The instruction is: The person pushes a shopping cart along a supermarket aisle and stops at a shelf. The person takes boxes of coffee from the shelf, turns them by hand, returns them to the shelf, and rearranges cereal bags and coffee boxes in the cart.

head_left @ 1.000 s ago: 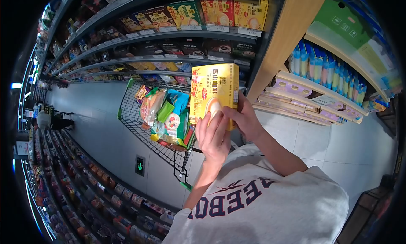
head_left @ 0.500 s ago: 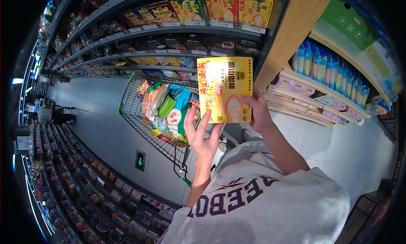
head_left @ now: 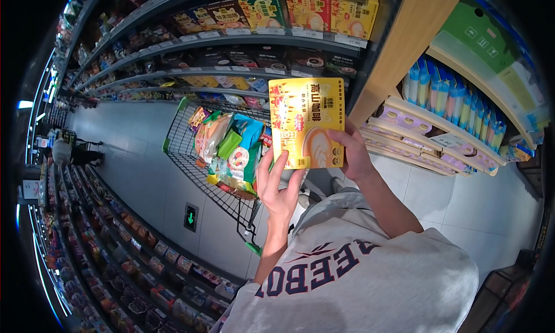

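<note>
A yellow coffee box [head_left: 306, 116] with a cup printed on its front faces me, held up in front of my body. My right hand [head_left: 354, 154] grips its right edge, thumb on the front and the other fingers hidden behind. At the lower left corner, my left hand [head_left: 277, 185] has its fingertips against the box, and its thumb is apart below the bottom edge. Just left of the hands stands a shopping cart [head_left: 191, 165] with a green and black frame, holding several bagged goods [head_left: 237, 151].
A shelf [head_left: 260, 38] with rows of coffee boxes [head_left: 309, 10] runs along the top. Another shelf [head_left: 457, 134] with blue packets stands at right. Lower left, long shelves [head_left: 144, 240] hold packaged goods. A person [head_left: 63, 153] is far off at left.
The box has turned to face me more fully and moved slightly right and up. My left hand has slid from the box's front to its lower left corner. The last half second shows little movement.
</note>
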A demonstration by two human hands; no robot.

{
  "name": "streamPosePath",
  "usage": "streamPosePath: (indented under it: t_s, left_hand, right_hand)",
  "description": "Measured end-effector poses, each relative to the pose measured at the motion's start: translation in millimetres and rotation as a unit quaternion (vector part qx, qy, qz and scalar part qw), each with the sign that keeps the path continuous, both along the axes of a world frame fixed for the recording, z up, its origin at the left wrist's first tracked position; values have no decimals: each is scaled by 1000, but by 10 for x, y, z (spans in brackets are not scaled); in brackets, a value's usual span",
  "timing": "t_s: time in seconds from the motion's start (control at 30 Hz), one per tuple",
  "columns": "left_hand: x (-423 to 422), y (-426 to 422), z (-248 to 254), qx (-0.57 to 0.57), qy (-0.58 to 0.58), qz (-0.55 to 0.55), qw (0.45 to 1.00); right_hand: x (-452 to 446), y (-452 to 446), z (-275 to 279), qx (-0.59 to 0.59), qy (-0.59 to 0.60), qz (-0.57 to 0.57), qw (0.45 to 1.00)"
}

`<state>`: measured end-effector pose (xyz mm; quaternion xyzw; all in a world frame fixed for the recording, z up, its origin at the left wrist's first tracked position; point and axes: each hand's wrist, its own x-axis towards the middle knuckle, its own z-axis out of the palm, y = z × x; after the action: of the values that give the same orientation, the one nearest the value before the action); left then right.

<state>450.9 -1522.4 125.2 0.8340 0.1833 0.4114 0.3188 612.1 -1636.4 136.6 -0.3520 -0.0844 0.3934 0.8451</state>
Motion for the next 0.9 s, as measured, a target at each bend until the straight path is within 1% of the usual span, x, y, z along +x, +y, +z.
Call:
streamPosePath:
  t_s: [0.1, 0.4, 0.8, 0.9]
  left_hand:
    - [5, -2, -7, -15, -14, 7, 1000]
    - [-64, 28, -7, -14, 7, 9, 1000]
    - [-109, 46, -10, 13, 0, 13, 1000]
    - [-107, 28, -25, -11, -7, 15, 1000]
  right_hand:
    - [5, 23, 0, 3, -2, 2, 1000]
    - [-9, 82, -40, 14, -11, 12, 1000]
    - [-61, 86, -39, 2, -1, 15, 1000]
    - [-69, 84, -45, 3, 4, 20, 1000]
